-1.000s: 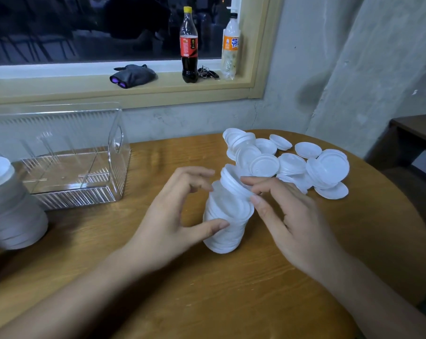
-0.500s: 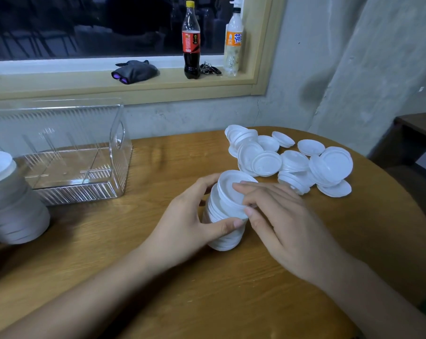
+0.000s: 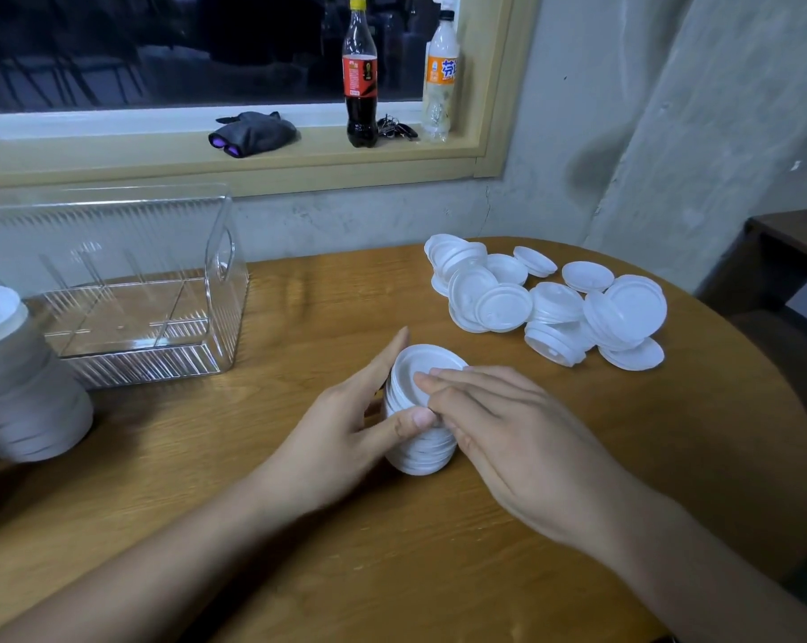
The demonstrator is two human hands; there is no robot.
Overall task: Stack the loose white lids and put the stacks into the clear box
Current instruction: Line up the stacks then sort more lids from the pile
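Near the middle of the round table [image 3: 299, 526], 1 stack of lids [image 3: 422, 452] stands between 2 uncurled hands: the left hand [image 3: 346, 424] braces its side with straight fingers and thumb, while the right hand [image 3: 508, 429] lays flat fingers on the top lid. It looks like squaring-up. Next comes a firm grip and a carry left to the clear box [image 3: 137, 359], well apart across open wood. The loose lids [image 3: 550, 304] wait near the far right edge
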